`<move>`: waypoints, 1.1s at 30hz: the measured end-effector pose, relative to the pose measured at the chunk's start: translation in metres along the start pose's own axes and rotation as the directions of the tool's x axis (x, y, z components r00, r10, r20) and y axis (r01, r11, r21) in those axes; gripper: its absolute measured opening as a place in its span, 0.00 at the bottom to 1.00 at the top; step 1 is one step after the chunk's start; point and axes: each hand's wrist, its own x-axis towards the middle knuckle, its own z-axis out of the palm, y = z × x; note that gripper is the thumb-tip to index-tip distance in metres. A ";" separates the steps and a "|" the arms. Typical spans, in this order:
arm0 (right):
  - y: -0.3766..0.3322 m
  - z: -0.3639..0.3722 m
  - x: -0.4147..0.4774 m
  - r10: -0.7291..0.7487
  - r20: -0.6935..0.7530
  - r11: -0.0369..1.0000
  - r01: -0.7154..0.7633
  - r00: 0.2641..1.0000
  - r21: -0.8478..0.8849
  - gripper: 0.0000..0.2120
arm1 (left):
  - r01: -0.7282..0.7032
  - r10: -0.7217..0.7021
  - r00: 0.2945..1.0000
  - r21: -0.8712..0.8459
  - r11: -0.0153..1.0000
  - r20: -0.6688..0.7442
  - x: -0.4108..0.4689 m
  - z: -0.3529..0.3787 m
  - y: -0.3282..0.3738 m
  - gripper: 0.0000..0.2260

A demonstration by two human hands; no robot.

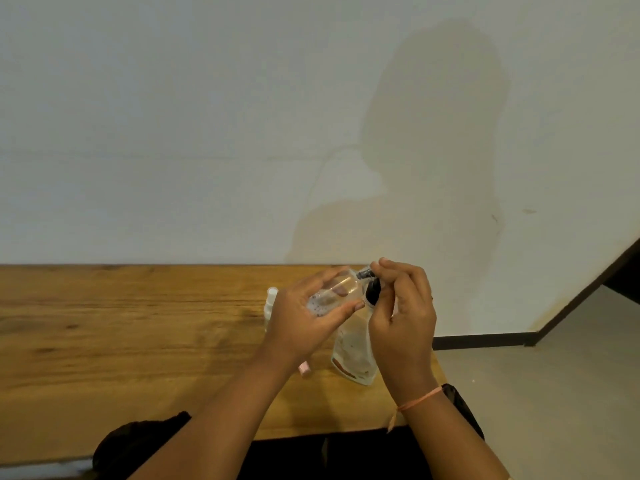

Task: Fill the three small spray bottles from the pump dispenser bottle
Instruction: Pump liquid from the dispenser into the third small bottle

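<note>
My left hand [304, 313] grips a small clear spray bottle [337, 289], tilted with its neck pointing up and to the right; some liquid and bubbles show inside. My right hand [403, 306] pinches the bottle's black spray top [364, 273] at the neck. Just below the neck is the black pump head [373, 292] of the clear dispenser bottle [353, 355], which stands on the wooden table [138, 323] under my hands. A white-capped small bottle [271, 299] stands behind my left hand, mostly hidden. A small pink item [304, 368] peeks out under my left wrist.
The table ends to the right near my right wrist, with grey floor [554, 375] beyond. A white wall rises right behind the table. A dark cloth [138, 441] lies at the table's near edge on the left.
</note>
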 end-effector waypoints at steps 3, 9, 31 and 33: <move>-0.013 -0.006 0.012 0.202 0.017 0.959 -0.202 0.979 0.200 0.13 | -0.021 0.021 1.000 0.000 1.000 -0.014 0.001 0.000 0.002 0.21; -0.025 -0.003 0.060 0.518 0.199 0.836 -0.542 0.832 0.090 0.15 | -0.004 0.004 1.000 0.023 1.000 0.000 0.006 -0.001 0.004 0.20; -0.011 -0.010 0.046 0.644 0.390 0.652 -0.739 0.658 0.171 0.20 | 0.008 -0.007 1.000 0.024 1.000 -0.004 0.007 0.000 0.001 0.23; -0.012 -0.010 0.044 0.641 0.405 0.649 -0.742 0.652 0.167 0.21 | 0.003 -0.003 1.000 0.030 1.000 -0.001 0.007 -0.001 0.001 0.22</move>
